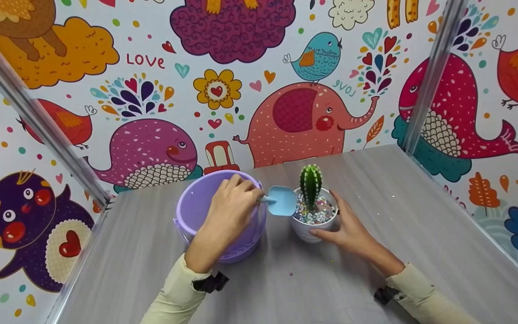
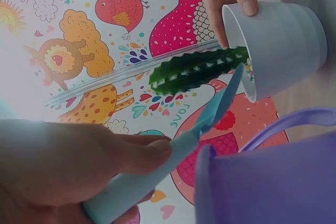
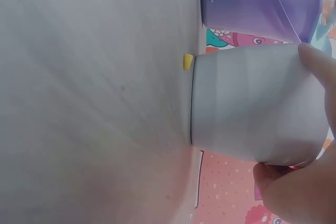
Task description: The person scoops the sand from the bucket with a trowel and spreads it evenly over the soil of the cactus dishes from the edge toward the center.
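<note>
In the head view my left hand (image 1: 232, 207) grips the handle of a light blue toy shovel (image 1: 282, 200) above the rim of a purple bucket (image 1: 223, 256). The shovel's blade reaches the left edge of a white pot (image 1: 308, 233). A green cactus (image 1: 310, 185) stands upright in that pot among multicoloured pebbles (image 1: 306, 216). My right hand (image 1: 353, 229) holds the pot from the right, thumb at the front and fingers round the far side. In the left wrist view the blade's tip overlaps the pot's mouth; whether it touches cannot be told.
A few small loose pebbles (image 1: 291, 274) lie on the grey table (image 1: 259, 297). The right wrist view has a small yellow piece (image 3: 188, 61) beside the pot's base. Behind the table rises a wall (image 1: 245, 40) with printed cartoon animals, with metal posts (image 1: 434, 76) at its corners.
</note>
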